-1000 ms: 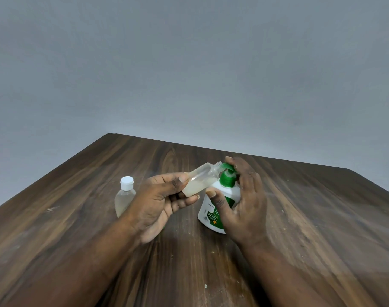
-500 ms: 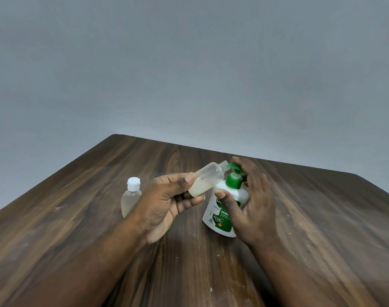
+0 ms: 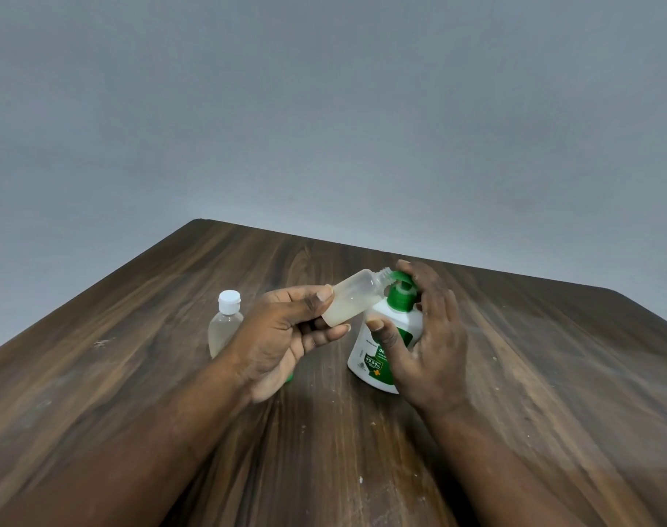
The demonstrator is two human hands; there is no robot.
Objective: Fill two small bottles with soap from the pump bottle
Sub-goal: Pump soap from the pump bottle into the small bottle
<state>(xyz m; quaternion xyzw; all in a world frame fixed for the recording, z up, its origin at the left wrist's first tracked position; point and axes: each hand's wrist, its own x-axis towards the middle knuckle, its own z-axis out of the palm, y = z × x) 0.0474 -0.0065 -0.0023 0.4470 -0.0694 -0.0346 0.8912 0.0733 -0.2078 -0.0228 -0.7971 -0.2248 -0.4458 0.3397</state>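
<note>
A white pump bottle [image 3: 377, 336] with a green pump head [image 3: 400, 294] and green label stands on the wooden table [image 3: 533, 374]. My right hand [image 3: 427, 348] wraps its side, fingers resting over the pump head. My left hand [image 3: 282, 332] holds a small clear uncapped bottle [image 3: 350, 298], tilted, its open neck against the pump nozzle. Pale soap sits in its lower part. A second small bottle [image 3: 225, 325] with a white cap stands upright to the left, partly hidden behind my left wrist.
A small green thing [image 3: 289, 378] peeks out under my left palm; I cannot tell what it is. The table's far edge runs close behind the bottles, with a plain grey wall beyond.
The pump head has risen a little under my right fingers. Both hands and the bottles sit slightly further right in the view. The small bottle stays at the nozzle.
</note>
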